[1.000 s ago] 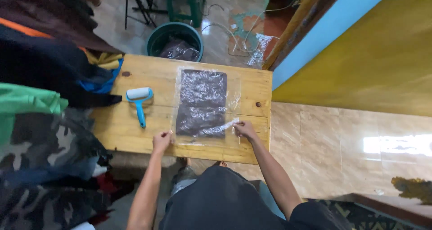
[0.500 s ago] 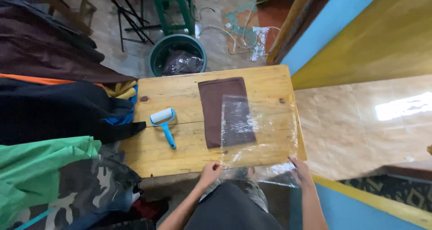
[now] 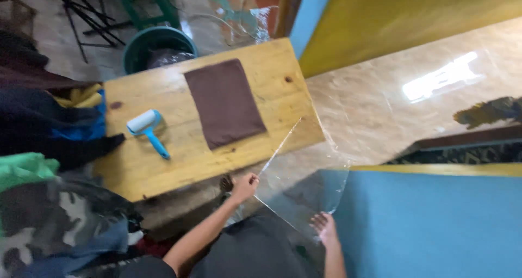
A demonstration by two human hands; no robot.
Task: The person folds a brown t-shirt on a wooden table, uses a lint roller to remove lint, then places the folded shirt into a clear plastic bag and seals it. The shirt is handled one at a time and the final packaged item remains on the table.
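Left hand (image 3: 244, 185) fingers (image 3: 251, 178) pinched on near corner of clear sheet (image 3: 304, 185). Right hand (image 3: 325, 226) fingers spread, gripping sheet's lower edge. Sheet lifted clear of counter (image 3: 179, 158), held off its right front corner, above floor and lap. Transparent, glossy, faint glare along edges; one edge a bright thin line slanting up toward the counter's corner. Floor and blue panel (image 3: 435, 223) visible through it.

On counter: brown cloth (image 3: 224, 102), flat rectangle, bare, well apart from sheet. Left of cloth, lint roller (image 3: 147, 130), white head, blue handle, lying on its side. Dark knot (image 3: 288, 79) in wood near far right corner.

Left of counter: heap of clothes (image 3: 43, 147), dark, green, camouflage, yellow, overlapping the counter's left edge. Beyond far edge: green bucket (image 3: 155, 45) with dark bag inside; green stool (image 3: 147, 3) behind it. Right: glossy marble floor (image 3: 391, 109), yellow wall (image 3: 413, 11) beyond.

Nothing between hands and counter.
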